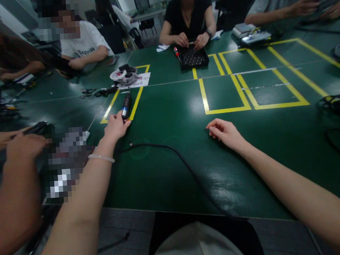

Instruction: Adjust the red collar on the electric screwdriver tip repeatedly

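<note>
Left grip (117,125) near cable (185,163), tape (137,103)

Black tray (195,66) before person in black top (189,11); red-handled tool (176,52) beside; tangled cables (338,102) at right.

A black cable (185,162) crosses the open tabletop (159,178) between the forearms (84,195).

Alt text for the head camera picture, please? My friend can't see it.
The wearer's left hand holds a dark tool between yellow tape strips on a green table; the right hand is loosely curled. Opposite, another person's hands are at a black tray.
</note>
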`<state>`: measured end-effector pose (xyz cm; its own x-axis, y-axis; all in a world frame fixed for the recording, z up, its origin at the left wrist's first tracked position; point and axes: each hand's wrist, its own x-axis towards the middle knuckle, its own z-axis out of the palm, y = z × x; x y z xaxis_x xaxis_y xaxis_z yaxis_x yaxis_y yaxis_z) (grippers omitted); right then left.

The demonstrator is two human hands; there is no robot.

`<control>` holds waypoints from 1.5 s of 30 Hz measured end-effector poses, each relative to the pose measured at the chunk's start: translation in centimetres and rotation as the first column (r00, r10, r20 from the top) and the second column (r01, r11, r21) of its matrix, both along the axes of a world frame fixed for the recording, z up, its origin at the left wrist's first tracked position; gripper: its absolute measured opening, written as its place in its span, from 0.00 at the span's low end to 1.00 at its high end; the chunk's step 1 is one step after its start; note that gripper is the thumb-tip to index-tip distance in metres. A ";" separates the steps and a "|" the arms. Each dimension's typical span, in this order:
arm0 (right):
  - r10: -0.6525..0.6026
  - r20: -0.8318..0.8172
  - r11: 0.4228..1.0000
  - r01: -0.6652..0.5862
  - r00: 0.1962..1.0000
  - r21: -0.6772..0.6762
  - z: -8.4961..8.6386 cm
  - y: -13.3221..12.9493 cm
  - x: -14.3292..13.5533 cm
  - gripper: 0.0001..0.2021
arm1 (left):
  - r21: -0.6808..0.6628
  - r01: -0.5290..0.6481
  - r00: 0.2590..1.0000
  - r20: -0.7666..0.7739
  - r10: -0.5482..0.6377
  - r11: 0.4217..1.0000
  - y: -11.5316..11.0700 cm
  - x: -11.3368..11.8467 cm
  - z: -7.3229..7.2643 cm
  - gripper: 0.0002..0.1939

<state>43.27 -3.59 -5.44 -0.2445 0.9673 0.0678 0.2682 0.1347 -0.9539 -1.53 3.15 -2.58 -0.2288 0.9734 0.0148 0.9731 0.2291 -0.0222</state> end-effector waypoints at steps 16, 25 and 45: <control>0.029 0.024 1.000 -0.029 0.999 0.002 -0.2 0.1 0.0 0.10 | 0.085 -0.095 0.994 -0.050 0.099 0.992 1.2 -1.3 -0.5 0.36; 0.034 0.036 0.999 -0.035 0.999 0.019 -0.4 0.0 -0.1 0.10 | 0.159 -0.138 0.990 0.015 0.138 0.977 0.2 0.1 -0.4 0.29; 0.078 0.329 0.944 -0.176 0.941 0.280 1.2 -2.0 -2.3 0.07 | 0.068 0.302 0.953 0.010 -0.304 0.951 -10.5 17.5 0.6 0.26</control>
